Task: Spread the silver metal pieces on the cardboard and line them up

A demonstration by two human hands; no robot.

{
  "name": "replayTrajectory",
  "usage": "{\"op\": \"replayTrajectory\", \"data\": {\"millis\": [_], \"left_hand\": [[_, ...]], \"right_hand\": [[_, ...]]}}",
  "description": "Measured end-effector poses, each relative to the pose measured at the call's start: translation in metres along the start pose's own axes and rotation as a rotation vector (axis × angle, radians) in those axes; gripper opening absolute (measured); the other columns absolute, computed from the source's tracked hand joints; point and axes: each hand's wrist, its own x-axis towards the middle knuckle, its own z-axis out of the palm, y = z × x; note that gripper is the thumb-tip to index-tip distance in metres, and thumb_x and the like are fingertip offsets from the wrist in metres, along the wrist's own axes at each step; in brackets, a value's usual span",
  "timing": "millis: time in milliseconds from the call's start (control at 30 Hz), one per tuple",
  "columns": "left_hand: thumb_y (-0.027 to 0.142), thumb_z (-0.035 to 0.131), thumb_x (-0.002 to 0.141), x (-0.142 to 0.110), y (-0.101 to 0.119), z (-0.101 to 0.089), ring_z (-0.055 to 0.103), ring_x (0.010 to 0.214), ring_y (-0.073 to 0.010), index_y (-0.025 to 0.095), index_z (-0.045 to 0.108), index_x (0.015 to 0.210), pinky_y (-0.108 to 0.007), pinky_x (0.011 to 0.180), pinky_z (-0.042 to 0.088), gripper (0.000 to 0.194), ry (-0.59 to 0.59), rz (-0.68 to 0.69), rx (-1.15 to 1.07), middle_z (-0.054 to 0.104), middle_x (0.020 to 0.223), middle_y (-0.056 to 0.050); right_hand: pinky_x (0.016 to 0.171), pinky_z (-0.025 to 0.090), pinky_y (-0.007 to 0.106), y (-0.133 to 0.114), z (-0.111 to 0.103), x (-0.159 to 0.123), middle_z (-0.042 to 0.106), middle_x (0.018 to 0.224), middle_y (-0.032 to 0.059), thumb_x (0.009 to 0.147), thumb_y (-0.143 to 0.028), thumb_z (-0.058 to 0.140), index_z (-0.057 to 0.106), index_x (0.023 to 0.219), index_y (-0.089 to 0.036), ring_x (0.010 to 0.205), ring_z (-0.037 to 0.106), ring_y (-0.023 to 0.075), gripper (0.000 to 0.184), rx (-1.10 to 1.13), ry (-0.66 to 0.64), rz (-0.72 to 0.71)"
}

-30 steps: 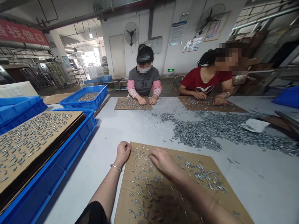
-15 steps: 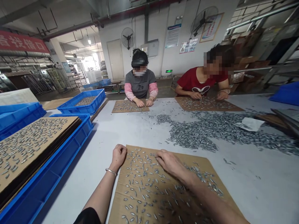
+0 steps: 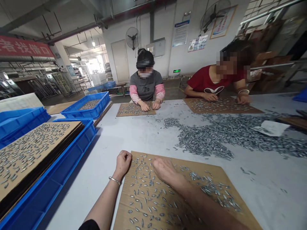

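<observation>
A brown cardboard sheet (image 3: 216, 179) lies before me on the grey table, strewn with several small silvery metal pieces (image 3: 144, 188). My left hand (image 3: 123, 162) is curled into a loose fist at the sheet's far left corner, a bracelet on its wrist. Flat on the sheet among the pieces lies my right hand (image 3: 164, 170), fingers stretched out and pointing left. Whether the fist holds anything is hidden.
A long heap of the same metal pieces (image 3: 216, 134) spreads across the table's middle and right. Two seated people work at their own cardboard sheets (image 3: 134, 109) on the far side. Blue crates (image 3: 72, 150) holding loaded cardboard stand at my left.
My right hand has slid a little to the left across the sheet. The left fist stays at the corner. The view has shifted slightly.
</observation>
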Motion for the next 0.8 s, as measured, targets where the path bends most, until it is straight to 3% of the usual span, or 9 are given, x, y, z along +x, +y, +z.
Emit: {"op": "replayTrajectory", "data": {"millis": [100, 300, 567, 667, 800], "left_hand": [[0.026, 0.052, 0.088, 0.0, -0.001, 0.001, 0.063, 0.078, -0.019, 0.022, 0.062, 0.074, -0.033, 0.077, 0.049, 0.018, 0.0, -0.002, -0.008, 0.066, 0.081, -0.004], [0.025, 0.052, 0.088, -0.001, -0.001, 0.002, 0.064, 0.08, -0.0195, 0.022, 0.062, 0.073, -0.033, 0.077, 0.049, 0.018, 0.002, -0.01, -0.009, 0.066, 0.082, -0.004], [0.026, 0.053, 0.088, -0.001, -0.001, 0.001, 0.065, 0.08, -0.0195, 0.021, 0.063, 0.073, -0.032, 0.077, 0.05, 0.018, 0.001, -0.012, -0.012, 0.067, 0.082, -0.004], [0.026, 0.053, 0.088, 0.0, -0.001, 0.001, 0.064, 0.08, -0.0194, 0.021, 0.063, 0.074, -0.032, 0.077, 0.05, 0.018, -0.005, -0.009, -0.017, 0.066, 0.082, -0.004], [0.028, 0.053, 0.088, 0.001, -0.001, 0.0, 0.063, 0.079, -0.0198, 0.022, 0.062, 0.074, -0.032, 0.077, 0.049, 0.018, -0.017, 0.0, -0.028, 0.066, 0.081, -0.004]], "right_hand": [[0.072, 0.038, 0.032, -0.001, -0.003, 0.0, 0.071, 0.096, 0.0181, 0.087, -0.003, 0.048, 0.07, 0.089, -0.015, 0.086, 0.067, 0.0271, 0.025, -0.047, -0.02, 0.009], [0.077, 0.039, 0.028, 0.0, -0.008, 0.019, 0.071, 0.108, 0.0141, 0.101, -0.024, 0.043, 0.067, 0.104, -0.015, 0.096, 0.067, 0.0222, 0.026, 0.038, -0.008, 0.003], [0.071, 0.039, 0.03, -0.015, -0.002, 0.039, 0.075, 0.102, 0.0185, 0.095, -0.02, 0.05, 0.073, 0.093, -0.015, 0.091, 0.07, 0.0257, 0.023, 0.056, -0.032, 0.071], [0.073, 0.039, 0.028, -0.008, -0.007, 0.038, 0.075, 0.102, 0.0132, 0.094, -0.02, 0.054, 0.074, 0.093, -0.018, 0.091, 0.069, 0.022, 0.02, 0.105, 0.004, 0.084], [0.074, 0.038, 0.025, 0.021, -0.021, 0.027, 0.075, 0.099, 0.0084, 0.096, -0.023, 0.049, 0.072, 0.094, -0.019, 0.091, 0.067, 0.0183, 0.024, 0.163, 0.075, 0.124]]}}
